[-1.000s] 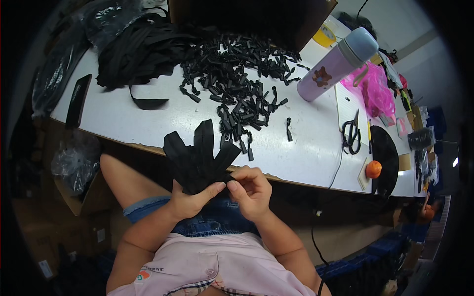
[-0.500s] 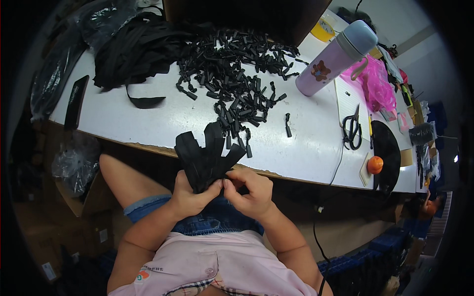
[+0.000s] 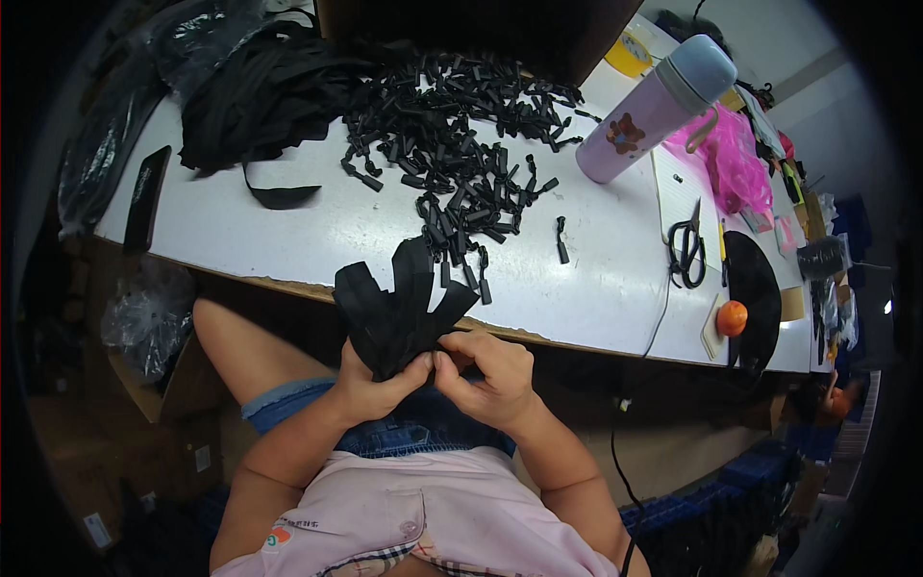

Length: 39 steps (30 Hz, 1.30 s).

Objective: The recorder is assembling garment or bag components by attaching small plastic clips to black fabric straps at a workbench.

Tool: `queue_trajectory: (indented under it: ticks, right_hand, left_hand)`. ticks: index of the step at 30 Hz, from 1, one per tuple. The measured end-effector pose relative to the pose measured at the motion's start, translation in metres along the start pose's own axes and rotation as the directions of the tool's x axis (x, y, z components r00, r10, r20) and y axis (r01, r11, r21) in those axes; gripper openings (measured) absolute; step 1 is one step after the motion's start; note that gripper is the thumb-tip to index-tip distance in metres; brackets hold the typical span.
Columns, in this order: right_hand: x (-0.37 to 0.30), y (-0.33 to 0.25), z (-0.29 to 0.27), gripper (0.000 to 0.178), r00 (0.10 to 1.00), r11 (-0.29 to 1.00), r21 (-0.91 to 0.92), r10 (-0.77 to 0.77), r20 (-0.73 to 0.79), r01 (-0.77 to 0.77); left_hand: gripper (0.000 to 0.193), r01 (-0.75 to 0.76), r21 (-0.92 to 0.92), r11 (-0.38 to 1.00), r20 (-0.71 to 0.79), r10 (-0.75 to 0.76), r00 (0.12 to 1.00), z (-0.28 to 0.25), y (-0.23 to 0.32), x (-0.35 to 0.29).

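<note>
A bunch of black fabric straps (image 3: 392, 313) fans upward over my lap, just off the table's front edge. My left hand (image 3: 380, 383) is wrapped round its lower end. Close against it, my right hand (image 3: 486, 377) pinches with thumb and forefinger at the bunch's lower right side; what lies between those fingertips is too small to make out. Beyond the straps, a heap of small black zipper-pull-like pieces (image 3: 452, 163) spreads over the white table (image 3: 336, 231), some of them near the front edge.
A pile of black straps (image 3: 260, 96) lies at the far left, near a flat black bar (image 3: 147, 199). Right of the heap stand a lilac bottle (image 3: 654, 111), black scissors (image 3: 686, 252) on a notepad, an orange round object (image 3: 732, 318) and a pink plastic bag (image 3: 726, 163).
The strap bunch has tilted very slightly to the left. Both hands keep almost the same place and grip.
</note>
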State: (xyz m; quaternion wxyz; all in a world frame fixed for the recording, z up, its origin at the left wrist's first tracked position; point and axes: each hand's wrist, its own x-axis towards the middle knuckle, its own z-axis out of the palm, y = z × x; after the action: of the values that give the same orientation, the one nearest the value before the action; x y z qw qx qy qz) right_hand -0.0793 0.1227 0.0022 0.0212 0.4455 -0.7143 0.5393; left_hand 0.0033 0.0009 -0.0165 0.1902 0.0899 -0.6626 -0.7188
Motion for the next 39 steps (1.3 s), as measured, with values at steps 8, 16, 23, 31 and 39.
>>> queue_trajectory:
  ticks: [8,16,23,31,39]
  right_hand:
    - [0.005,-0.001,-0.008,0.013,0.979,0.964,0.2,0.151,0.134,-0.176]
    - [0.002,0.005,0.001,0.018,0.918,0.969,0.083,0.19,0.349,-0.232]
    - [0.014,0.004,-0.011,0.007,0.855,0.47,0.764,0.478,0.201,-0.442]
    - [0.008,-0.002,-0.023,0.007,0.828,0.408,0.77,-0.055,0.558,-0.491]
    - [0.009,-0.004,-0.006,0.005,0.979,0.957,0.248,0.111,0.174,-0.152]
  left_hand:
    - [0.015,0.077,-0.018,0.997,0.074,-0.076,0.994,-0.006,0.005,0.0]
    - [0.015,-0.005,0.059,0.998,-0.034,0.007,0.999,-0.013,0.007,0.011]
    - [0.016,0.299,-0.11,0.948,0.316,-0.252,0.915,-0.023,0.007,0.008]
    - [0.023,0.248,-0.277,0.928,0.208,-0.194,0.959,-0.026,0.001,0.015]
    - [0.024,0.155,-0.227,0.961,0.146,-0.124,0.982,-0.012,0.017,0.006]
